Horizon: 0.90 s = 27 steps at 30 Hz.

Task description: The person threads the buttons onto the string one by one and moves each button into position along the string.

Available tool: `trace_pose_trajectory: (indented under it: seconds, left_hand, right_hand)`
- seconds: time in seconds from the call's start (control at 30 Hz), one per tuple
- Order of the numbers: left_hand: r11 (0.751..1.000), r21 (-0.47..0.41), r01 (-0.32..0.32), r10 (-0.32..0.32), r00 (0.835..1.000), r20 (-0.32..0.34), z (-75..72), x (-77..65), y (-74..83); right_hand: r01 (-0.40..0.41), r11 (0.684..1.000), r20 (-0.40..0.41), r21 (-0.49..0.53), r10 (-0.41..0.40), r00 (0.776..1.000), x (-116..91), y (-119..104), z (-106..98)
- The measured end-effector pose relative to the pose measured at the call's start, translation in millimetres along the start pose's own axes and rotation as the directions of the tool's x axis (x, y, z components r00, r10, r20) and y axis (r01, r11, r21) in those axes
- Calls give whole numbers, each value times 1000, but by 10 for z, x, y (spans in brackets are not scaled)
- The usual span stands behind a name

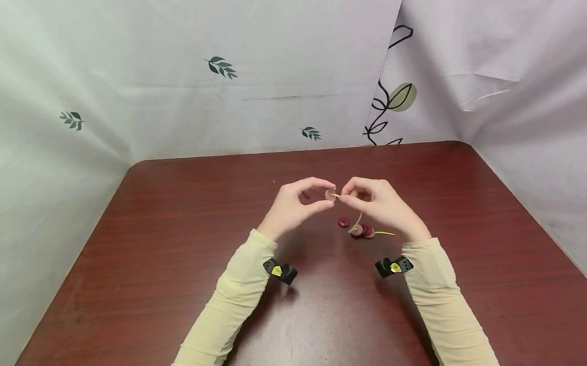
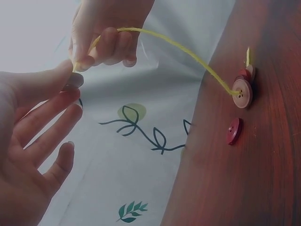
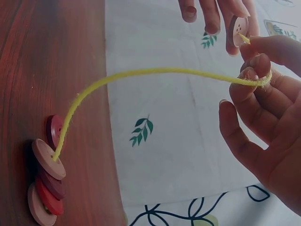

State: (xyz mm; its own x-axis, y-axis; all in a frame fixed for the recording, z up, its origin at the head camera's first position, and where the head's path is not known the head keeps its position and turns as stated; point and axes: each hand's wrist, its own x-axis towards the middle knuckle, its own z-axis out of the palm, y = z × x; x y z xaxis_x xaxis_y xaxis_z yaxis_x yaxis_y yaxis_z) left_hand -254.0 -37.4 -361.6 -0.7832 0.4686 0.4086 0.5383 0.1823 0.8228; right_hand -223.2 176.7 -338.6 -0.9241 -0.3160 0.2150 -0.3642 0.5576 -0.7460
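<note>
My left hand (image 1: 297, 205) pinches a pale pink button (image 3: 239, 30) by its edge between thumb and fingers, above the table. Facing it, my right hand (image 1: 380, 201) pinches a yellow string (image 3: 164, 70) near its end, and the tip touches the button's face at the holes. From the right hand the string arcs down to several pink and red buttons (image 3: 47, 160) threaded together on the table. A short tail of string sticks out past them. One loose dark red button (image 2: 234, 131) lies beside the threaded ones.
The brown wooden table (image 1: 175, 277) stretches around both hands. White cloth (image 1: 259, 45) with leaf prints hangs behind it and along both sides. Each wrist carries a small black camera, one near the left sleeve (image 1: 230, 295), one near the right.
</note>
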Motion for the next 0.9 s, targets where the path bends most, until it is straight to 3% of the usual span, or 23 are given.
trace_pose_trajectory:
  seconds: [0.27, 0.63, 0.9]
  left_hand:
    - [1000, 10, 29, -29, 999, 26, 16, 16, 9]
    - [999, 33, 21, -22, 1000, 17, 37, 24, 31]
    - [998, -47, 29, -27, 999, 42, 72, -3, -3]
  right_hand:
    - [6, 1000, 41, 1, -6, 999, 16, 9, 9]
    - [10, 1000, 49, -4, -10, 999, 38, 34, 22]
    - [17, 1000, 85, 1, -17, 996, 38, 51, 39]
